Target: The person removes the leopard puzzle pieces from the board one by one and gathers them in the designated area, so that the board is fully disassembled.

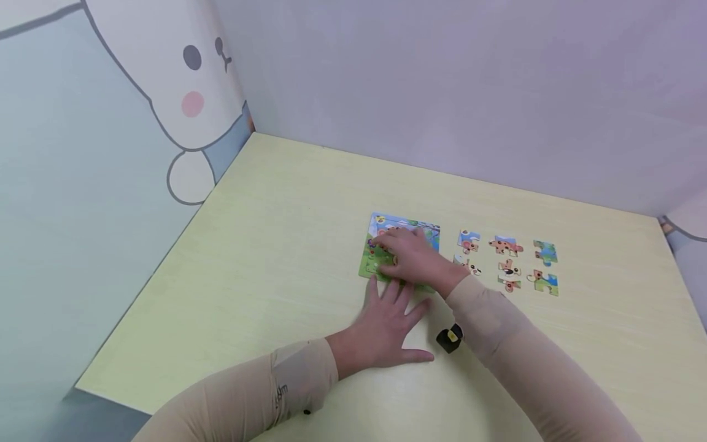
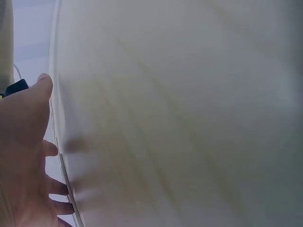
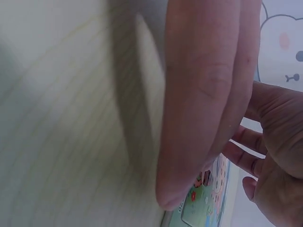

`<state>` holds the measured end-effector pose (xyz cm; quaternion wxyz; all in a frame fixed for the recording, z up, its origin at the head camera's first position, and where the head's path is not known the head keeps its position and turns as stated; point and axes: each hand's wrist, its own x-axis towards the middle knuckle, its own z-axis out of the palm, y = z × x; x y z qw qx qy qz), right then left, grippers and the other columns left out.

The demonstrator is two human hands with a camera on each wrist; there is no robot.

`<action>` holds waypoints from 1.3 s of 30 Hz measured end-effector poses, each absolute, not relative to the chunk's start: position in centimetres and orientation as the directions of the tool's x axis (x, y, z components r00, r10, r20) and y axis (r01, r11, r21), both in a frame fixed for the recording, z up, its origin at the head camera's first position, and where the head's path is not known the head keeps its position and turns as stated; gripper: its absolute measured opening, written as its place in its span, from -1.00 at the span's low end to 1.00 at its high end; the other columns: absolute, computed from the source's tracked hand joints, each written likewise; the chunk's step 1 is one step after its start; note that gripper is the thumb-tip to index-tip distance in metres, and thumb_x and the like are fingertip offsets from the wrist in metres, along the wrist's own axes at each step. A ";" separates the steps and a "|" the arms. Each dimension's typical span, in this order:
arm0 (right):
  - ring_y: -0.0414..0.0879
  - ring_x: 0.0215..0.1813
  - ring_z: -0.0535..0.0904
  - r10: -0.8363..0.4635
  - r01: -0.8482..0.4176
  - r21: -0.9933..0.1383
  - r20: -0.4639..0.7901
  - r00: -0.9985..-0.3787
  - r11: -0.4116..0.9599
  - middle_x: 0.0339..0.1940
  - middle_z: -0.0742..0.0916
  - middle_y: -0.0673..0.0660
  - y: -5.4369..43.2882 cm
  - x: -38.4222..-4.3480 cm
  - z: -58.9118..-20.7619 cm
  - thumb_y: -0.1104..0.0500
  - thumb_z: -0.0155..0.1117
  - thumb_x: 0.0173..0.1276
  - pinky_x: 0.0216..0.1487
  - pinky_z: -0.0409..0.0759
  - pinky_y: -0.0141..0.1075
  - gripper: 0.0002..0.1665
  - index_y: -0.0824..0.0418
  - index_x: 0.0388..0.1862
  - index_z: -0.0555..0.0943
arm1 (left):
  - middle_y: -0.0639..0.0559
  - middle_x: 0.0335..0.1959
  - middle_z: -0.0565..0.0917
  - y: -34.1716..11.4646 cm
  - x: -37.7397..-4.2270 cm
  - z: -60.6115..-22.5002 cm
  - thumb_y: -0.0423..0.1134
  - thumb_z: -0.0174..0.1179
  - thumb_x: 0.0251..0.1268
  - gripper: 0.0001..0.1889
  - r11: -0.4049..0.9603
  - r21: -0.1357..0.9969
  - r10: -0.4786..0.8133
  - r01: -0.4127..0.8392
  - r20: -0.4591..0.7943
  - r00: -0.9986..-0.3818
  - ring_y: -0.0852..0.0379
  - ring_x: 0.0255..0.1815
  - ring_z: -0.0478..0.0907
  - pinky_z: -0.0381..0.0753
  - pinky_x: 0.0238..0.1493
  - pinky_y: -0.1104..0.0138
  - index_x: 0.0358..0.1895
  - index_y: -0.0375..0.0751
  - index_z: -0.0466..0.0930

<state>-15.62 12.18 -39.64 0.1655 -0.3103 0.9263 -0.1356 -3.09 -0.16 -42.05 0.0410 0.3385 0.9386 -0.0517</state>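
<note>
A colourful picture puzzle board (image 1: 367, 268) lies on the table, largely covered by my right hand (image 1: 411, 255). The fingers and thumb of that hand are spread apart and bent down over the board's left part; no piece shows between them. My left hand (image 1: 383, 325) lies spread beside the near edge, its fingertips at the board's rim and its thumb pointing right. In the left wrist view part of the left hand (image 2: 23, 151) shows at the left side. Past large nearby fingers, the right wrist view catches a strip of the board (image 3: 201, 208).
Several loose jigsaw pieces lie in two rows right of the board, among them a green-blue piece (image 1: 545, 252) and a spotted piece (image 1: 505, 245). A small black device (image 1: 450, 339) is by the right sleeve. Walls (image 1: 442, 80) border the pale table (image 1: 237, 276).
</note>
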 end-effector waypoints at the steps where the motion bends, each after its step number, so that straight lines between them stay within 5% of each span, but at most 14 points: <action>1: 0.19 0.62 0.34 -0.620 -0.530 -0.354 -0.227 -0.751 0.771 0.53 0.55 0.22 12.1 -15.6 -39.6 0.00 0.41 0.45 0.56 0.10 0.34 -0.39 0.04 0.45 0.56 | -0.13 0.70 0.10 -0.2 -3.1 -42.1 0.73 -0.29 0.28 -0.02 0.766 -0.065 0.631 0.639 -0.111 -0.768 -0.22 0.70 0.02 0.28 0.43 -0.37 0.65 0.28 0.19; 16: 0.27 0.55 0.35 -0.630 -0.505 -0.419 -0.245 -0.737 0.754 0.49 0.52 0.29 11.7 -15.5 -39.5 0.04 0.46 0.40 0.53 0.11 0.33 -0.34 0.05 0.45 0.54 | -0.14 0.68 0.13 -0.2 -3.1 -42.2 0.72 -0.25 0.27 -0.03 0.768 -0.038 0.634 0.639 -0.099 -0.767 -0.19 0.68 0.06 0.31 0.40 -0.33 0.64 0.29 0.20; 25: 0.12 0.31 0.48 -0.630 -0.489 -0.464 -0.221 -0.744 0.739 0.32 0.55 0.17 11.6 -15.5 -39.7 0.13 0.42 0.44 0.52 0.18 0.23 -0.38 0.08 0.46 0.52 | -0.14 0.71 0.06 -0.2 -3.2 -42.1 0.73 -0.26 0.26 -0.03 0.772 -0.024 0.628 0.635 -0.124 -0.768 -0.20 0.71 0.00 0.30 0.42 -0.35 0.65 0.31 0.18; 32: 0.06 0.09 0.57 -0.629 -0.477 -0.516 -0.168 -0.759 0.712 0.29 0.58 0.17 11.7 -15.4 -39.3 0.30 0.24 0.54 0.22 0.55 0.00 -0.52 0.09 0.39 0.57 | -0.15 0.72 0.01 -0.3 -3.2 -42.1 0.73 -0.25 0.26 -0.02 0.773 -0.016 0.628 0.634 -0.120 -0.769 -0.21 0.72 -0.06 0.30 0.41 -0.37 0.65 0.32 0.19; 39: 0.03 0.09 0.58 -0.629 -0.458 -0.562 -0.149 -0.763 0.689 0.21 0.61 0.16 11.7 -15.3 -39.2 0.37 0.15 0.55 0.04 0.63 -0.14 -0.52 0.10 0.37 0.59 | -0.15 0.72 0.01 -0.3 -3.2 -42.1 0.72 -0.25 0.27 -0.03 0.769 -0.011 0.633 0.639 -0.125 -0.764 -0.23 0.72 -0.07 0.31 0.41 -0.38 0.65 0.30 0.19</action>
